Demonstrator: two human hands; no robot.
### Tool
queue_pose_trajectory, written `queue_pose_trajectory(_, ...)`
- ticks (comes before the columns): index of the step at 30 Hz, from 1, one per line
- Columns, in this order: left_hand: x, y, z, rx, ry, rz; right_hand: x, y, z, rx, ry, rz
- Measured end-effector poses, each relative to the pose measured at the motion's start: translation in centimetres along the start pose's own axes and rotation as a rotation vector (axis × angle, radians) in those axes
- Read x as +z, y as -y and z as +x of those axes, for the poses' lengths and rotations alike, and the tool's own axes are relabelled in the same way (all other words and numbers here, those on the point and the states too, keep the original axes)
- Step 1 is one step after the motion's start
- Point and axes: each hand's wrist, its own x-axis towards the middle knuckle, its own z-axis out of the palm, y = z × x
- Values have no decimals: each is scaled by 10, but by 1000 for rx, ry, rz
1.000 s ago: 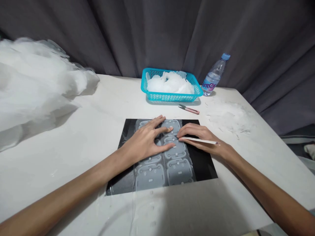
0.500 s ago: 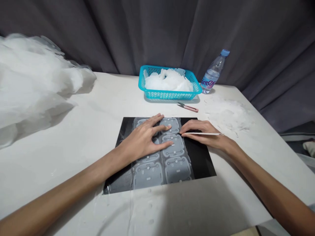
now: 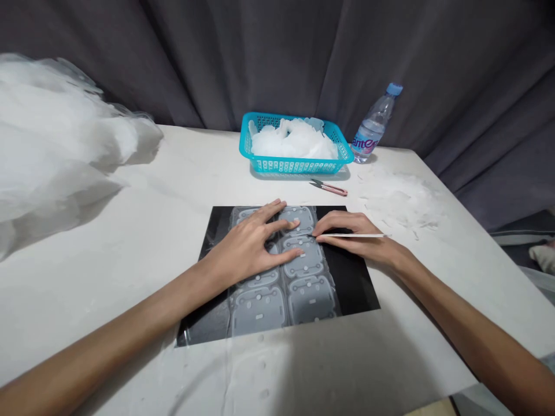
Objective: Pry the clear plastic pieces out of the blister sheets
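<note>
A translucent sheet of moulded rounded panels [image 3: 312, 301] lies over a black board [image 3: 358, 283], and its near end runs off the board onto the table. My left hand [image 3: 251, 242] rests on the sheet with its fingers spread, pressing it flat. In my right hand [image 3: 347, 231], the fingers are pinched round a thin white pen-like tool [image 3: 359, 235]. The tool's tip is at the sheet's right side, by the gap between two panels. Whether that tip is a blade I cannot tell.
Behind the board stands a turquoise basket [image 3: 299, 166] with white translucent pieces in it. Pink-handled thread snips [image 3: 329, 188] lie before it, a water bottle [image 3: 370, 127] to its right. White scraps [image 3: 407, 199] lie right, and a large white heap [image 3: 56, 133] left.
My right hand and the tool's tip have shifted very slightly left along the gap between panels. My left hand stays on the sheet. The whole view has moved a little.
</note>
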Motion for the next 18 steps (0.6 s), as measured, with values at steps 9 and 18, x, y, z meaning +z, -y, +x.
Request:
queue_pose_trajectory(9, 2, 2, -2, 13, -17, 3, 12, -4, -4, -198, 45, -251)
queue_pose_trajectory(18, 3, 3, -2, 11, 6, -3, 21, -9, 4, -186, -8, -481)
